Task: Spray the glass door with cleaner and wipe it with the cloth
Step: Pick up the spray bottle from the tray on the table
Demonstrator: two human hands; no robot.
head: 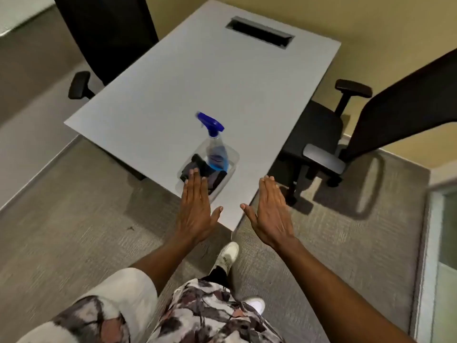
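Note:
A spray bottle [217,149] with a blue trigger head and blue liquid stands upright in a clear plastic tray [232,160] near the grey table's front corner. A dark cloth [197,167] lies crumpled in the same tray, left of the bottle. My left hand [196,209] is flat with fingers together, held out in front of the tray, its fingertips covering the tray's near left edge. My right hand [270,210] is flat too, held over the table's front corner, right of the tray. Neither hand holds anything. A glass panel [447,233] shows at the right edge.
The grey table [197,78] has a cable slot [259,32] at its far end. Black office chairs stand at the far left [103,33] and at the right [319,134]. Grey carpet covers the floor. My feet in white shoes [228,253] are below the table corner.

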